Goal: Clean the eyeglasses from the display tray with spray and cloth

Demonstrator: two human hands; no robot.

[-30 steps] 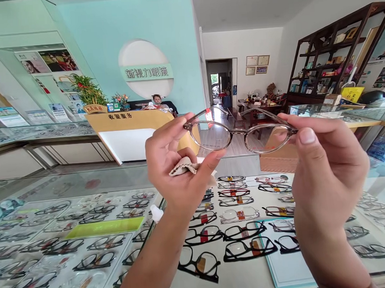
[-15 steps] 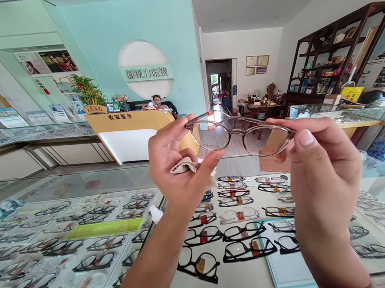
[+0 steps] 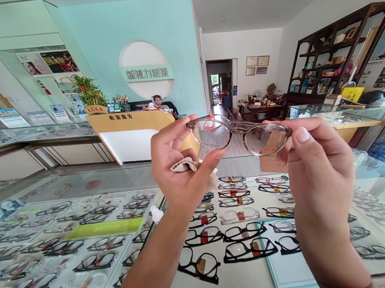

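A pair of eyeglasses point(image 3: 237, 132) with a clear greyish-brown frame is held up in the air between both hands, lenses facing me. My left hand point(image 3: 177, 162) pinches its left end near the hinge, and a crumpled beige cloth point(image 3: 184, 165) is tucked in the same hand's lower fingers. The right end of the frame sits between thumb and fingers of my right hand point(image 3: 317, 153). A small red-and-white tag shows through the left lens, and faint red print marks the right one. Parts of the folded temples show behind the lenses.
Below is a glass display counter with rows of eyeglasses point(image 3: 249, 249), a white dropper-type bottle point(image 3: 156, 214), a lime-green strip point(image 3: 105, 228) and a light-blue-edged sheet point(image 3: 293, 264). A person point(image 3: 157, 102) sits behind the reception desk point(image 3: 127, 139). Dark shelves point(image 3: 330, 48) stand at right.
The right end of the eyeglasses and my right hand have shifted slightly left, turning the frame a little. My left hand has moved slightly right. The cloth stays in my left hand.
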